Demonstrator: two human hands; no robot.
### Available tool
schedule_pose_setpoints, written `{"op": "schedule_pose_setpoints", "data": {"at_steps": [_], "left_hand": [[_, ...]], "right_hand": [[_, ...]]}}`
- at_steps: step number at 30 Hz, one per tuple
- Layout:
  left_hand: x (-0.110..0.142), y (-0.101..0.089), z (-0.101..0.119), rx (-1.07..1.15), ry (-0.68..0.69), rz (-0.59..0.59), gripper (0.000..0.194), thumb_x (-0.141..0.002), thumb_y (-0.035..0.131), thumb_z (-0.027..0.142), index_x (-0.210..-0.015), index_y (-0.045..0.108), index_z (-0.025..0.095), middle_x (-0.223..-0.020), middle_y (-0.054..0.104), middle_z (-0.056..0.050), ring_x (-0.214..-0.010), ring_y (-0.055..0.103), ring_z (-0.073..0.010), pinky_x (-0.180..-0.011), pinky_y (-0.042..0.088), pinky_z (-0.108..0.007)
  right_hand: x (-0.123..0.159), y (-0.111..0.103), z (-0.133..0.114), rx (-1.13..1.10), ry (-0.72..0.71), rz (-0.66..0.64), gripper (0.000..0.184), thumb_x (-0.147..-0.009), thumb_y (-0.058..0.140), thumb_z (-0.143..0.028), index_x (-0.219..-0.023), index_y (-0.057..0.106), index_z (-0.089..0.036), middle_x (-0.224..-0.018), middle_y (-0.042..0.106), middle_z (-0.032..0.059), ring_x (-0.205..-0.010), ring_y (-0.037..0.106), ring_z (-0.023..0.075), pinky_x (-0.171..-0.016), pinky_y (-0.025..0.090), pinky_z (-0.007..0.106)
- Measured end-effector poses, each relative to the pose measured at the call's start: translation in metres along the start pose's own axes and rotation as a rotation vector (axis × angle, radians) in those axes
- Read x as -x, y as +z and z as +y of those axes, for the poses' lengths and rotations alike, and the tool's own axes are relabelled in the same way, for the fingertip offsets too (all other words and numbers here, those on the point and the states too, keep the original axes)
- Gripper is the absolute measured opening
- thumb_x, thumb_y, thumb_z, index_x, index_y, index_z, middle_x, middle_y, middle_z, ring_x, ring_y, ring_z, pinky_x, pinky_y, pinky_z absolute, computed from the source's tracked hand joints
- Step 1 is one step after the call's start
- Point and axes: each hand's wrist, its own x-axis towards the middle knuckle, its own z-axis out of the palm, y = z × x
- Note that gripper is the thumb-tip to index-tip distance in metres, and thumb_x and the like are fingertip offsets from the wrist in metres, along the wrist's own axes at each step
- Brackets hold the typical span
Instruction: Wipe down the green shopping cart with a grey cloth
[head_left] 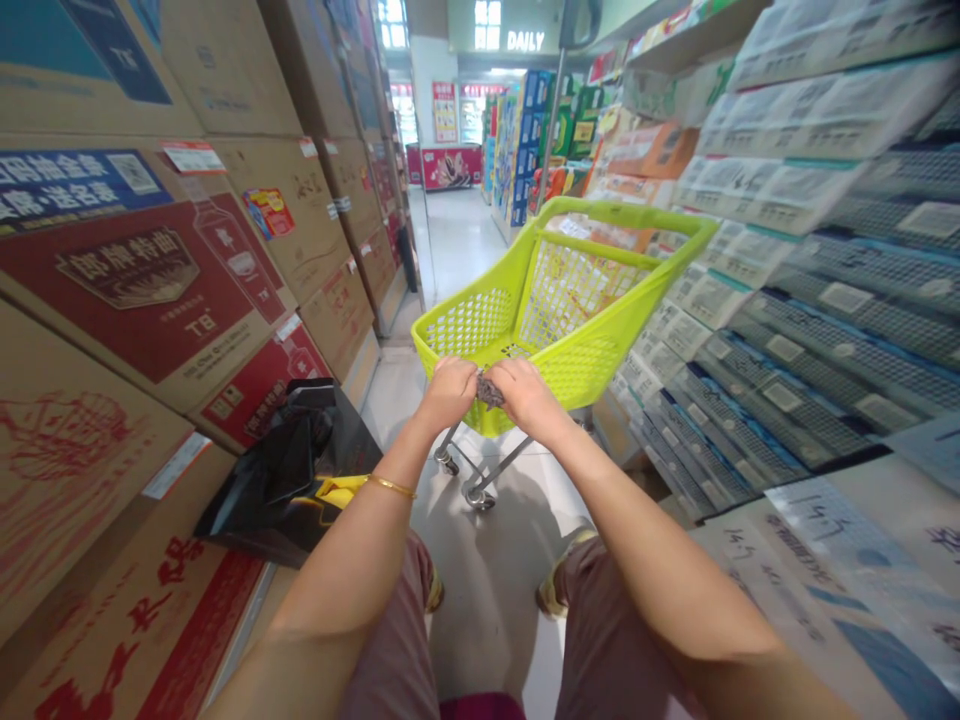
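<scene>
Both hands meet at the near end of a lime-green plastic shopping cart (480, 415), side by side. A small crumpled grey cloth (490, 391) shows between them, in front of the basket. My left hand (451, 385) is closed on the cloth's left side, and a gold bangle circles that wrist. My right hand (523, 390) grips it from the right, fingers curled. Their fingertips are partly hidden, so whether they also touch the cart I cannot tell. Inside the cart I see only its green latticed floor and walls; its grey legs and casters stand on the floor.
Stacked cardboard cartons (142, 280) line the left side, with a black bag (300, 450) on a low ledge there. Packaged goods (795, 300) are piled along the right. Behind the cart, a pale tiled aisle (469, 235) runs to a red display (454, 168).
</scene>
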Motion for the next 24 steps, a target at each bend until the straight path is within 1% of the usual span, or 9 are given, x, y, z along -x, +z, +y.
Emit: {"op": "schedule_pose_setpoints", "data": {"at_steps": [2,5,7,10,12,16,18,19,24], "left_hand": [[0.002,-0.001,0.001,-0.014,0.028,0.021,0.025,-0.085,0.031,0.022,-0.064,0.044,0.020,-0.070,0.056,-0.007,-0.075,0.050,-0.0213,-0.076,0.040,-0.038],[0.007,-0.002,0.002,0.013,0.066,0.046,0.024,-0.088,0.031,0.022,-0.069,0.046,0.020,-0.075,0.057,-0.006,-0.078,0.050,-0.0206,-0.078,0.040,-0.037],[0.009,0.000,0.003,0.045,0.055,0.056,0.025,-0.089,0.030,0.022,-0.072,0.047,0.020,-0.076,0.057,-0.006,-0.079,0.050,-0.0197,-0.078,0.040,-0.036],[0.011,0.005,0.003,0.068,0.032,0.079,0.026,-0.091,0.028,0.022,-0.075,0.048,0.020,-0.079,0.057,-0.006,-0.081,0.050,-0.0197,-0.080,0.041,-0.036],[0.011,0.007,0.003,0.070,0.029,0.094,0.026,-0.091,0.028,0.022,-0.077,0.049,0.020,-0.080,0.057,-0.006,-0.083,0.050,-0.0198,-0.081,0.041,-0.036],[0.012,0.010,0.001,0.063,0.039,0.115,0.027,-0.091,0.026,0.022,-0.081,0.051,0.019,-0.083,0.057,-0.007,-0.084,0.049,-0.0200,-0.082,0.040,-0.036],[0.012,0.011,0.000,0.062,0.052,0.124,0.028,-0.092,0.025,0.023,-0.082,0.051,0.019,-0.083,0.057,-0.007,-0.084,0.048,-0.0200,-0.081,0.040,-0.036],[0.012,0.011,0.000,0.063,0.058,0.128,0.029,-0.093,0.024,0.025,-0.081,0.050,0.019,-0.082,0.056,-0.007,-0.083,0.048,-0.0200,-0.081,0.040,-0.036],[0.010,0.015,-0.002,0.060,0.087,0.156,0.038,-0.095,0.020,0.034,-0.077,0.049,0.020,-0.077,0.054,-0.006,-0.080,0.047,-0.0198,-0.080,0.039,-0.036]], "right_hand": [[0.002,0.004,0.002,0.001,0.020,0.055,0.026,-0.086,0.041,-0.014,-0.103,0.060,-0.019,-0.105,0.054,0.0088,-0.097,0.041,0.0210,-0.086,0.034,0.033],[0.006,0.016,0.002,0.057,0.111,0.221,0.028,-0.087,0.040,-0.016,-0.107,0.059,-0.022,-0.115,0.049,0.0086,-0.107,0.036,0.0223,-0.092,0.032,0.037],[0.010,0.027,0.000,0.097,0.157,0.324,0.029,-0.088,0.039,-0.017,-0.109,0.059,-0.023,-0.112,0.048,0.0082,-0.106,0.036,0.0219,-0.093,0.032,0.037],[0.014,0.045,-0.002,0.146,0.161,0.432,0.029,-0.088,0.036,-0.016,-0.102,0.061,-0.022,-0.103,0.048,0.0073,-0.100,0.039,0.0200,-0.090,0.034,0.035],[0.016,0.054,-0.002,0.186,0.144,0.473,0.028,-0.088,0.037,-0.016,-0.098,0.062,-0.022,-0.100,0.048,0.0073,-0.098,0.040,0.0197,-0.088,0.035,0.035],[0.018,0.065,0.000,0.239,0.119,0.532,0.026,-0.088,0.038,-0.016,-0.098,0.062,-0.020,-0.099,0.049,0.0087,-0.096,0.041,0.0201,-0.086,0.035,0.034],[0.020,0.071,-0.001,0.240,0.120,0.531,0.025,-0.088,0.038,-0.016,-0.097,0.062,-0.018,-0.099,0.050,0.0097,-0.096,0.041,0.0203,-0.085,0.035,0.034],[0.022,0.074,-0.002,0.243,0.124,0.508,0.026,-0.088,0.038,-0.015,-0.097,0.062,-0.018,-0.099,0.050,0.0100,-0.097,0.041,0.0204,-0.085,0.034,0.034],[0.035,0.093,-0.004,0.299,0.091,0.274,0.027,-0.089,0.038,-0.017,-0.100,0.062,-0.018,-0.100,0.055,0.0100,-0.094,0.043,0.0206,-0.083,0.033,0.034]]}}
